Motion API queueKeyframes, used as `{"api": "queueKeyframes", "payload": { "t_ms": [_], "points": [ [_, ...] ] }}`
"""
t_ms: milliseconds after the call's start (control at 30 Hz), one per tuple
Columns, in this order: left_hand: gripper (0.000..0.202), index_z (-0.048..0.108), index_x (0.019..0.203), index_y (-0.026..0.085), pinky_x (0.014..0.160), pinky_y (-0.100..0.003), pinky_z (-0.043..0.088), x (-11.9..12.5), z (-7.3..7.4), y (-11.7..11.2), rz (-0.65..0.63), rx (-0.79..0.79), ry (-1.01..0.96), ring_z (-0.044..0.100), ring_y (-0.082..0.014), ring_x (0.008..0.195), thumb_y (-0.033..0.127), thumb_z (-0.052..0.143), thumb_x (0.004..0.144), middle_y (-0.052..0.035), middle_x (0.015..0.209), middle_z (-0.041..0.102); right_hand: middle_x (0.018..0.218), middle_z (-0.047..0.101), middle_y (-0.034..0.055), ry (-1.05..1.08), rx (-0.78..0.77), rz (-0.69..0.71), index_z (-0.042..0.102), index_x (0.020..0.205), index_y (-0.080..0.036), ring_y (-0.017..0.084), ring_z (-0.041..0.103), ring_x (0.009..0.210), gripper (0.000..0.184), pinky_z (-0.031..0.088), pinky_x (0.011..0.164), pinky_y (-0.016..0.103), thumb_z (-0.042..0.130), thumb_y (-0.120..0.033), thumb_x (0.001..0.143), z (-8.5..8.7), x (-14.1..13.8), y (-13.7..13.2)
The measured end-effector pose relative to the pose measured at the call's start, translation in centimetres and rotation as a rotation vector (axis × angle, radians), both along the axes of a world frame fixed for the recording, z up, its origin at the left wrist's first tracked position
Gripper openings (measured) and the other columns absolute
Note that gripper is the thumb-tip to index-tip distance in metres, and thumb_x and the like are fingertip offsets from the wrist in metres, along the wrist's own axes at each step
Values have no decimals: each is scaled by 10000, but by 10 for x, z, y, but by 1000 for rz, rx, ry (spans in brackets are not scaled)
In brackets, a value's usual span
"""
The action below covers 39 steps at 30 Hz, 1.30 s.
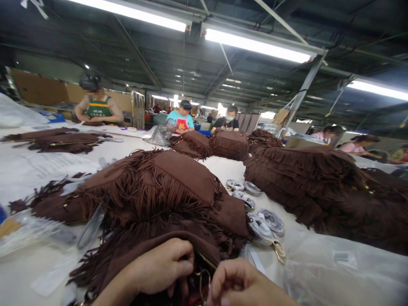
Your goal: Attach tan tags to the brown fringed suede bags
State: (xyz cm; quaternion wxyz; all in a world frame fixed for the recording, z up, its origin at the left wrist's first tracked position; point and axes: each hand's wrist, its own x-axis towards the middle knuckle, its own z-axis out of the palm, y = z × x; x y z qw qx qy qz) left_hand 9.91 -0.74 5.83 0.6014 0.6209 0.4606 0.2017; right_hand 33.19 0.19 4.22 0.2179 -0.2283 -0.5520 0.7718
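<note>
A brown fringed bag (pixel 178 240) lies right in front of me, its zipped opening turned toward me. My left hand (pixel 167 265) is closed at the edge of that opening, fingers curled over the brown material, fingertips partly hidden. Close beside it, my right hand (pixel 242 282) is curled, with its fingertips next to a gold-coloured metal clasp (pixel 204 282) at the opening. What sits between those fingers is hidden. Just beyond lies a heap of more brown fringed bags (pixel 181 174).
Coiled straps in clear wrapping (pixel 263 225) lie to the right, one with a gold hook (pixel 279 251). Clear plastic bags (pixel 344 267) cover the near right. A tall pile of fringed bags (pixel 302 182) stands behind them. Several people work across the white table (pixel 219 165).
</note>
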Motion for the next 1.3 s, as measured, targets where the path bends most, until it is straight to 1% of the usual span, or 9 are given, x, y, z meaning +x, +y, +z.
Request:
{"api": "queueKeyframes", "payload": {
  "t_ms": [167, 267, 433, 667, 767, 833, 1067, 1167, 1300],
  "points": [
    [117, 525, 873, 166, 379, -138, 320, -7, 11, 1, -108, -3, -249, 609, -101, 498, 245, 516, 788, 3, 688, 638, 1122, 742, 97, 161, -145, 17, 743, 1056, -175, 208, 717, 1024, 374, 529, 808, 208, 886, -237, 717, -7, 4, 4],
    [211, 482, 842, 174, 408, -147, 399, -5, 5, 7, -10, -26, -397, 677, -135, 604, 346, 595, 802, -46, 844, 685, 1020, 768, 82, 129, -145, -59, 762, 967, -172, 209, 745, 938, 339, 557, 694, 178, 913, -300, 692, -28, 1, 10],
    [171, 518, 766, 161, 391, -136, 368, 11, -13, 15, 175, 15, -279, 547, -77, 457, 295, 603, 703, 9, 634, 629, 842, 771, 72, 77, -50, -296, 735, 815, -142, 188, 756, 770, 389, 578, 619, 193, 924, -440, 652, -54, -16, 13],
    [248, 550, 730, 160, 437, -204, 482, 27, -27, 19, 298, -65, -339, 579, -120, 442, 301, 660, 558, 11, 535, 629, 766, 734, 34, 177, 20, -490, 620, 806, -161, 146, 712, 625, 404, 474, 407, 124, 900, -435, 705, -43, -22, 10],
    [277, 629, 811, 130, 459, -198, 491, 30, -30, 17, 281, -82, -336, 585, -112, 454, 269, 657, 572, -4, 573, 664, 751, 721, 21, 294, 24, -493, 584, 800, -175, 126, 690, 563, 380, 389, 338, 92, 888, -394, 734, -46, -22, 15],
    [244, 666, 805, 124, 457, -180, 478, 32, -29, 15, 224, -98, -335, 567, -96, 448, 248, 643, 596, -3, 581, 663, 758, 723, 19, 328, 75, -507, 591, 789, -172, 101, 673, 541, 361, 431, 397, 103, 878, -387, 751, -46, -26, 17],
    [195, 678, 688, 123, 434, -147, 412, 39, -26, 8, 158, -85, -325, 471, -56, 419, 243, 546, 607, -51, 672, 708, 633, 657, -15, 106, 290, -589, 681, 837, -167, 7, 428, 338, 395, 278, 347, 99, 771, -552, 817, -44, -39, 14],
    [145, 597, 605, 157, 402, -161, 391, 40, -31, 8, 257, -99, -285, 463, -79, 382, 296, 564, 577, -1, 488, 597, 869, 718, 42, 114, 269, -634, 696, 990, -199, 22, 493, 344, 392, 343, 347, 120, 742, -558, 838, -50, -31, 19],
    [147, 565, 597, 173, 387, -174, 394, 42, -38, 9, 292, -129, -259, 470, -90, 372, 309, 568, 542, 4, 473, 585, 1134, 681, 115, 45, 430, -553, 757, 958, -216, 31, 546, 398, 246, 399, 363, 141, 719, -448, 883, -55, -19, 23]
  ]
}}
